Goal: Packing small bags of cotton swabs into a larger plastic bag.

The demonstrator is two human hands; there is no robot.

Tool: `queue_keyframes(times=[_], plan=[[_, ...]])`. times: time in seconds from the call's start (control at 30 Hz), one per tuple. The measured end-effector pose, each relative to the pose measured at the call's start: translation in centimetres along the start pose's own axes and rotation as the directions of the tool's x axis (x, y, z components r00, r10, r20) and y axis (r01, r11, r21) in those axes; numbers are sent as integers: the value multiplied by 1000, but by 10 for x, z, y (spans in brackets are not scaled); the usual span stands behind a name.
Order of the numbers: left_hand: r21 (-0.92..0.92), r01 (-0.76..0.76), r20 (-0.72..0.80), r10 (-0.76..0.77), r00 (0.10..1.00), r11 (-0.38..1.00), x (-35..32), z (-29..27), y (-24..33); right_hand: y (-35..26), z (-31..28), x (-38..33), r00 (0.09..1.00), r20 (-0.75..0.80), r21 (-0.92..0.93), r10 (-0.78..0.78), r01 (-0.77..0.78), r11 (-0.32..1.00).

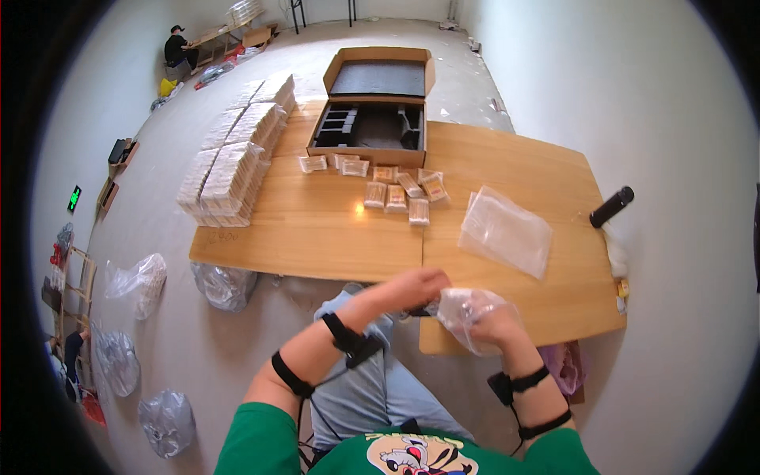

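A clear plastic bag (457,310) is bunched up over the table's near edge, in front of my body. My right hand (497,323) is closed on it, and the film covers part of its fingers. Close to the bag's left side is my left hand (418,288), its fingers curled downward and blurred; whether they grip the film does not show. Beyond my hands lie several small clear packs of thin sticks (396,198), which look like cotton swabs. Flat clear bags (507,231) rest on the table to the right.
An open cardboard box (366,150) with dark lining stands at the table's (317,245) far side. Wrapped stacks of packs (233,162) line its left. A black bottle (611,207) is at the right edge. Filled bags (166,423) lie on the floor; a person (180,51) sits far left.
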State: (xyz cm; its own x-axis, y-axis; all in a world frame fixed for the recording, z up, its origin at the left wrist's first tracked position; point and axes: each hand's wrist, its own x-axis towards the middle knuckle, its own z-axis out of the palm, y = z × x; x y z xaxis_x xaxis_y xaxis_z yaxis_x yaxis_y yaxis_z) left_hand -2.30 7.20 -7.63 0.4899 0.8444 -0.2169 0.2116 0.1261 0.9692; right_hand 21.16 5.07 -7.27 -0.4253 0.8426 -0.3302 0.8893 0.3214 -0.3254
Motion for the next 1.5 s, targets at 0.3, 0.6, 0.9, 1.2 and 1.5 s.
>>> queue_keyframes(times=[0.3, 0.6, 0.9, 1.2, 1.5], plan=[[496, 398, -864, 390, 319, 772, 73, -324, -154, -6, 7, 1, 993, -31, -66, -118, 116, 991], [395, 337, -904, 296, 309, 854, 121, -335, -173, 4, 3, 9, 992, 94, 41, -90, 87, 995], [682, 86, -592, 479, 648, 726, 146, -222, -152, 2, 6, 10, 992, 23, 131, -127, 123, 984], [767, 173, -444, 317, 838, 618, 101, -111, -104, 1, 4, 6, 992, -42, 137, -119, 123, 983], [-175, -113, -667, -34, 744, 978, 53, -86, -30, -6, -1, -22, 985, -127, 102, -120, 133, 986]])
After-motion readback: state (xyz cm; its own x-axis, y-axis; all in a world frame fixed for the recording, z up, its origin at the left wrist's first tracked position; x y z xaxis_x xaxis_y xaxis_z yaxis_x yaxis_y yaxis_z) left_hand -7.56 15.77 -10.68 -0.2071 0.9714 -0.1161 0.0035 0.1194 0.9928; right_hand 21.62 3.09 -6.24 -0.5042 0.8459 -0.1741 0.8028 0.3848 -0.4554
